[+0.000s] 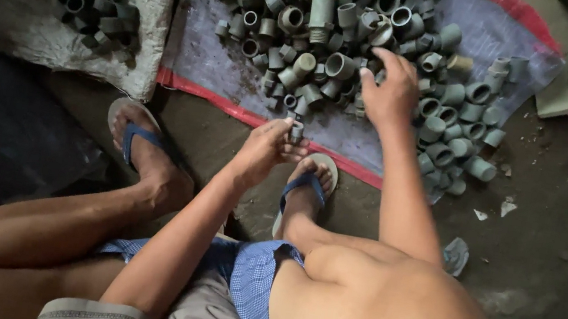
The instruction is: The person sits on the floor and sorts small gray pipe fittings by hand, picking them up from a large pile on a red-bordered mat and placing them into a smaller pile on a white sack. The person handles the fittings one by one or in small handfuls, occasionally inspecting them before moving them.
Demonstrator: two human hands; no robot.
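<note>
Nearest, the left hand (266, 151) pinches a small grey pipe fitting (296, 130) upright between thumb and fingertips, just above the sheet's red edge (232, 107), with bare floor (549, 244) open to the right. Farther, the right hand (388, 92) rests curled on the heap of grey fittings (333, 32); what it grips cannot be told.

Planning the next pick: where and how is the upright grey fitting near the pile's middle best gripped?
Grip the upright grey fitting by its round outer wall, coming from above. Its open mouth faces up and neighbours crowd its lower sides, so only the rim stands free. The right hand is nearest.
</note>
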